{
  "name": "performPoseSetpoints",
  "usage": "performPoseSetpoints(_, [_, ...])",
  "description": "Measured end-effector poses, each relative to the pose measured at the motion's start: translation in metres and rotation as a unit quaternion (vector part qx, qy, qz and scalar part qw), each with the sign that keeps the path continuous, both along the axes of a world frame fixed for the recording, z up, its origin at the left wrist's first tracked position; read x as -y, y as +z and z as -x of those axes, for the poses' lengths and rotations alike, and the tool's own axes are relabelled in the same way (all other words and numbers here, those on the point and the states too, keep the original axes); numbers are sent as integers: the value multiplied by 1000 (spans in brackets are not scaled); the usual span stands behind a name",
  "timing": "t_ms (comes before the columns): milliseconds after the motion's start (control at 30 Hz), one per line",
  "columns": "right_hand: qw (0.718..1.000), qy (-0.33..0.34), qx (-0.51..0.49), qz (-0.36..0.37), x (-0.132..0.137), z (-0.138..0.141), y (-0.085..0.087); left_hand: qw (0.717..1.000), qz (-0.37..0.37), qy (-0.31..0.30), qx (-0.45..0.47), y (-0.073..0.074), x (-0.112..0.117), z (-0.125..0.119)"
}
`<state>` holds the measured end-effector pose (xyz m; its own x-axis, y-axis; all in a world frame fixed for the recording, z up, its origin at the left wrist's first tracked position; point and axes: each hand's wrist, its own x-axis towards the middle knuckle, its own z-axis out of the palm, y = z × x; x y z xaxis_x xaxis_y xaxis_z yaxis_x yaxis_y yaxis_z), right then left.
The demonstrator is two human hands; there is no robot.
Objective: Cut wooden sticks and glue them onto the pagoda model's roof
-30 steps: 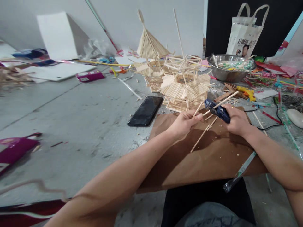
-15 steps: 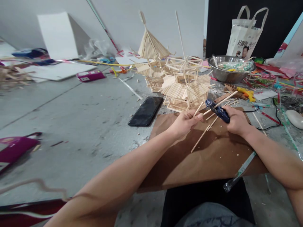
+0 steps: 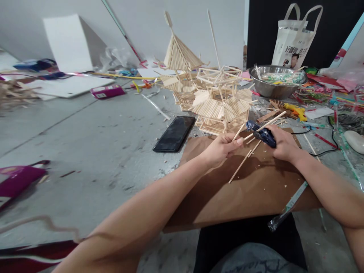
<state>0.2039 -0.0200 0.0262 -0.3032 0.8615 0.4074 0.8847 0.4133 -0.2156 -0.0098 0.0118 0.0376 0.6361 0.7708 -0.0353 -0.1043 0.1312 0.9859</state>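
Note:
My left hand [image 3: 223, 148] pinches thin wooden sticks [image 3: 239, 131] over a sheet of brown paper [image 3: 210, 204]. One long stick [image 3: 273, 120] runs from its fingers up to the right, across a dark blue hand cutter [image 3: 263, 134]. My right hand [image 3: 284, 144] is wrapped round that cutter; its jaws meet the stick, but whether they press into it I cannot tell. Loose sticks [image 3: 240, 170] lie on the paper below. Just beyond my hands stands a pavilion model [image 3: 224, 106] made of sticks, with a pointed-roof model [image 3: 182, 53] behind it.
A black phone [image 3: 174, 133] lies left of the paper. Behind on the right are a steel bowl [image 3: 277, 89] of wrapped sticks, a white tote bag [image 3: 294, 43] and a yellow glue gun [image 3: 295, 111]. Purple packs [image 3: 106, 91] and scraps lie on the grey floor [image 3: 99, 151].
The view has shifted very slightly. The cutter has tilted a little against the stick, while both hands keep nearly the same place and hold.

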Motion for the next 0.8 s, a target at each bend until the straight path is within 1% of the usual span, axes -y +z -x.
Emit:
performPoseSetpoints(300, [1000, 3, 14, -10, 1, 1, 4, 998, 35, -41, 13, -3, -1, 2])
performPoseSetpoints(567, [1000, -9, 8, 15, 2, 2, 5, 995, 75, -72, 1, -2, -3, 5])
performPoseSetpoints(700, [999, -25, 2, 32, 4, 3, 5, 995, 69, -74, 4, -2, -3, 5])
performPoseSetpoints(800, [998, -47, 7, 45, 6, 4, 6, 996, 56, -64, 1, -1, -2, 5])
